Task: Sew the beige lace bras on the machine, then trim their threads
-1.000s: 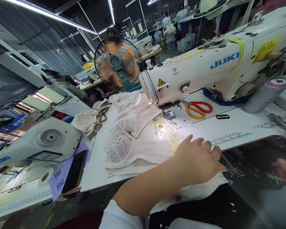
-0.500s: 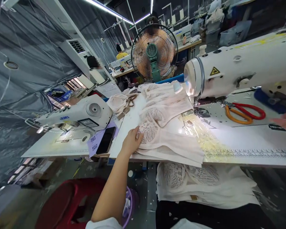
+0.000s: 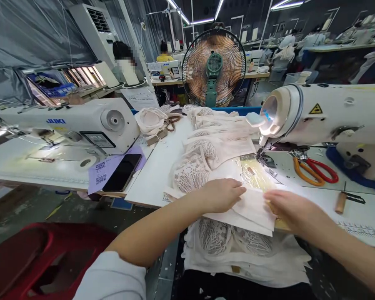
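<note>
Left hand [image 3: 222, 194] and right hand [image 3: 289, 209] lie palm-down, fingers extended.

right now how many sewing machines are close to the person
2: one sewing machine at right over the fabric pile, another on the left table. More far behind, unclear.

This was a garment factory floor, shown by white industrial sewing machines [image 3: 328, 112] on long white benches [image 3: 153, 175], piled pale lace garments [image 3: 206, 154], and other seated workers [image 3: 164, 52] beyond.
</note>
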The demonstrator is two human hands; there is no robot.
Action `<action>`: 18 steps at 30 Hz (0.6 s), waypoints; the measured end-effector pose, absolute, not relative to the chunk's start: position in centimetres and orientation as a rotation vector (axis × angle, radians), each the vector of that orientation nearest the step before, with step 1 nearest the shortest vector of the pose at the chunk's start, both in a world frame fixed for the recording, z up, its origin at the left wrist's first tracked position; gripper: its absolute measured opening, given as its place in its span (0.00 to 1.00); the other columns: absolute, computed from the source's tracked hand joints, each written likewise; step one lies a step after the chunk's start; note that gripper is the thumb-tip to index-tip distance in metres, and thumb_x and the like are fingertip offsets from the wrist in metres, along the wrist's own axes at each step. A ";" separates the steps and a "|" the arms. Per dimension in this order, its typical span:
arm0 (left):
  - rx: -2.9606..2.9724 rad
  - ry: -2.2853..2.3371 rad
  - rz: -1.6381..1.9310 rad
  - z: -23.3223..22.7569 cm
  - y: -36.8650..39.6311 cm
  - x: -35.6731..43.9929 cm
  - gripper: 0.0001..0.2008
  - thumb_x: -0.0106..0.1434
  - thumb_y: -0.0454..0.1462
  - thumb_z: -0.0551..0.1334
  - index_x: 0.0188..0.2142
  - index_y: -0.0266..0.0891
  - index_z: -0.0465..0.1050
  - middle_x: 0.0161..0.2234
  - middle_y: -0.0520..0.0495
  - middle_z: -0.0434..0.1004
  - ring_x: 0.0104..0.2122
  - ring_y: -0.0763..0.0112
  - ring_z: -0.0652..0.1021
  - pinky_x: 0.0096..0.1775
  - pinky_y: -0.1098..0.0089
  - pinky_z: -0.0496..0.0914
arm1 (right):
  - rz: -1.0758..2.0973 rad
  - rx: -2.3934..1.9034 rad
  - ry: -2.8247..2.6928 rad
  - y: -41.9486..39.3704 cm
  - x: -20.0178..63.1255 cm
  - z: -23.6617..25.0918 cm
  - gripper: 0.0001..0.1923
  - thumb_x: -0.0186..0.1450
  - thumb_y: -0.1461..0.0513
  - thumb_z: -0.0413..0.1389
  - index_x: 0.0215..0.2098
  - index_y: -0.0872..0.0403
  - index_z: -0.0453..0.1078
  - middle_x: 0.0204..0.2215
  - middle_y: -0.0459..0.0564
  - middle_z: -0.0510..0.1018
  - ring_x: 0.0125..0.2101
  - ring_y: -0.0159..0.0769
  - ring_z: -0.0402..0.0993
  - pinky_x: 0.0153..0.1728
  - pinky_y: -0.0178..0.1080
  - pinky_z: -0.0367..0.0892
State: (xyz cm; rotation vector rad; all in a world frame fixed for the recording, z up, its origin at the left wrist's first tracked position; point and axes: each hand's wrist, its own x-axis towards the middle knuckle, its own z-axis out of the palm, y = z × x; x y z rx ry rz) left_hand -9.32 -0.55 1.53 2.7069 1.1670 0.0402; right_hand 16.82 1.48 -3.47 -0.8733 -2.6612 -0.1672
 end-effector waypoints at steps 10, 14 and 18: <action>2.530 1.371 -0.194 0.8 4.6 -7.3 0.30 0.65 0.50 0.48 0.61 0.34 0.53 0.65 0.36 0.46 0.63 0.53 0.52 0.58 0.47 0.51 | -0.381 -0.843 -2.752 5.7 14.3 -2.9 0.15 0.61 0.70 0.46 0.43 0.59 0.70 0.44 0.60 0.76 0.42 0.44 0.72 0.39 0.44 0.70; 2.544 1.502 -0.097 2.1 5.0 -5.0 0.21 0.66 0.44 0.49 0.49 0.31 0.68 0.53 0.33 0.65 0.53 0.53 0.67 0.49 0.54 0.66 | -0.427 -0.890 -2.753 6.9 14.1 -2.9 0.15 0.61 0.70 0.46 0.41 0.58 0.71 0.43 0.58 0.77 0.39 0.44 0.72 0.34 0.42 0.68; 2.630 1.393 -0.105 1.5 5.0 -3.5 0.14 0.62 0.32 0.51 0.44 0.30 0.70 0.43 0.38 0.72 0.43 0.62 0.73 0.42 0.65 0.70 | -0.428 -0.890 -2.687 7.0 14.3 -3.5 0.16 0.63 0.69 0.45 0.43 0.60 0.71 0.44 0.60 0.77 0.40 0.47 0.71 0.35 0.45 0.68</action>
